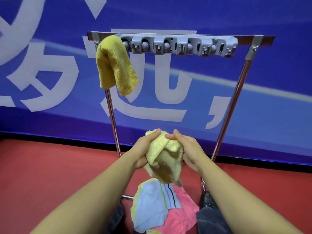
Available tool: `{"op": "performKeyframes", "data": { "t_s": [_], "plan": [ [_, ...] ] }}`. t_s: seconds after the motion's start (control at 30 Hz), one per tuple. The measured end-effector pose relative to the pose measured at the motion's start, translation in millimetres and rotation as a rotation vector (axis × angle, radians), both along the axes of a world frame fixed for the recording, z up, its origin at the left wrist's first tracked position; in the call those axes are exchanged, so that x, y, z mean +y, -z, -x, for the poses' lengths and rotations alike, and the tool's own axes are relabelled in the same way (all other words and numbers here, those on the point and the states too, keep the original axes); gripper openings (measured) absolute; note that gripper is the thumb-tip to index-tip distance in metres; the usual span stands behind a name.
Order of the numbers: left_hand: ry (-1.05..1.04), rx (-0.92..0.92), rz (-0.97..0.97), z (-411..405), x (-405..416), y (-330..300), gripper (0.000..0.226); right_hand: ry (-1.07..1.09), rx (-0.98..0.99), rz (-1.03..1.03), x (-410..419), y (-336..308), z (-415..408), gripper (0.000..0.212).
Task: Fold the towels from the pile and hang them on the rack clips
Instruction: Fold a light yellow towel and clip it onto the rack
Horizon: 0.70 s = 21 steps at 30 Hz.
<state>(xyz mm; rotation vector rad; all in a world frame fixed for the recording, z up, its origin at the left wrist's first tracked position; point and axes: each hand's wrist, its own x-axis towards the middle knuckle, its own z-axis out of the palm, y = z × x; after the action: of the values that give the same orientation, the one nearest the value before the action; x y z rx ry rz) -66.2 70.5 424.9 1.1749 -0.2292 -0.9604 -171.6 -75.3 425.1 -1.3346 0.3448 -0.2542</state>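
Big blue banner [253, 98] fills the wall behind, w/ large white characters, partly cut off; I can't read them for sure, one looks like 迎 plus a comma. No brand or label visible on anything else. In front stands the rack [233, 105], chrome legs on red floor [50, 174], w/ a grey clip strip [179, 46] along the top bar. One mustard towel [114, 65] already hangs, folded, from the leftmost clip; the other clips look free. Down near my feet lies the pile [157, 205]: a light blue towel w/ stripes, a pink one, a bit of pale green. Between pile and rack I hold a pale yellow towel [163, 156], bunched, not yet a neat fold. Left hand [145, 149] grips its left side, fingers curled over the top; right hand [187, 149] clamps the right side, thumb on top, so both hands are close together on the cloth. To do this step well, imo: spread hands apart, find 2 corners, pull flat, fold in half, then halve again so there's a firm edge to push into the next free clip.
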Motion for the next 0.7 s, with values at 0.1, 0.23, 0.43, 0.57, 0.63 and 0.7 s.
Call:
{"op": "performKeyframes", "data": {
  "t_s": [0.1,0.23,0.43,0.57,0.63,0.7],
  "plan": [
    [-0.014,-0.099,-0.039,0.2,-1.2,-5.3,0.038,-0.008,-0.003,-0.139,-2.1,-1.4,-0.1,0.04],
    [0.021,-0.198,-0.099,0.3,0.9,-10.0,0.037,-0.017,0.007,-0.289,2.2,-2.3,-1.5,0.04],
    [-0.104,-0.311,-0.19,-14.1,10.9,-12.3,0.033,0.001,-0.074,-0.316,-0.5,-4.3,-0.6,0.041],
    [-0.199,-0.467,-0.383,-24.4,18.4,-11.3,0.057,0.084,-0.078,-0.31,-6.4,-5.2,-1.8,0.038],
    [-0.176,-0.498,-0.401,-24.9,22.8,-14.7,0.07,0.095,-0.082,-0.304,-7.7,-6.4,-1.1,0.037],
    [-0.137,-0.494,-0.391,-23.0,24.1,-16.9,0.081,0.091,-0.091,-0.305,-7.6,-8.3,-1.7,0.037]
  ]
}}
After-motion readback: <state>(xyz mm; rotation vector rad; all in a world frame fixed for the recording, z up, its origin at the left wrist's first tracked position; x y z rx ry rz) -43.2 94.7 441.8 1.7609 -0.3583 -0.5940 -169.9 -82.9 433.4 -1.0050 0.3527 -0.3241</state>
